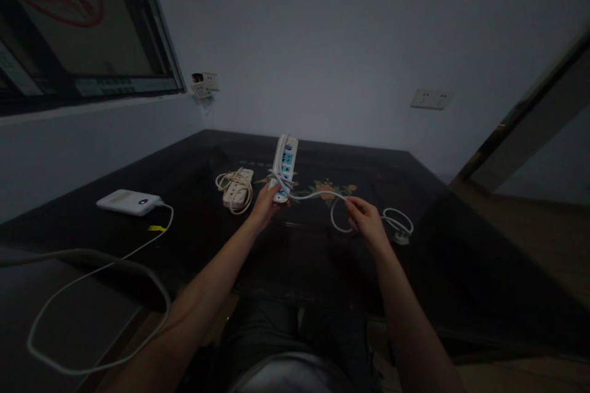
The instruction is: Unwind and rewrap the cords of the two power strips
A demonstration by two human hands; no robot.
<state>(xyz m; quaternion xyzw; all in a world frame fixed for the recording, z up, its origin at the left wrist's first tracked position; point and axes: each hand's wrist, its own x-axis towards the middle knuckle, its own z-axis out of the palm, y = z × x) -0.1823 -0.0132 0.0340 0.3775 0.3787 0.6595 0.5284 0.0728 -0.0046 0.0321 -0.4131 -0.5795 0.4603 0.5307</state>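
Observation:
My left hand (265, 206) is closed around the near end of a white power strip (289, 159) with blue socket faces, tilted up over the dark table. Part of the strip's white cord (318, 194) is wound around its body. From there the cord runs right to my right hand (364, 218), which pinches it between thumb and fingers. Beyond that hand the cord lies in loops, with what looks like its plug (402, 237) on the table. A second, smaller power strip (238, 189), wrapped in its own cord, lies left of my left hand.
On the table (295, 258) at left lies a white power bank-like device (129, 201) with a white cable (92, 273) looping toward my left forearm. A yellow tag (157, 228) is beside that cable. Wall sockets (431, 99) sit above the table's back edge.

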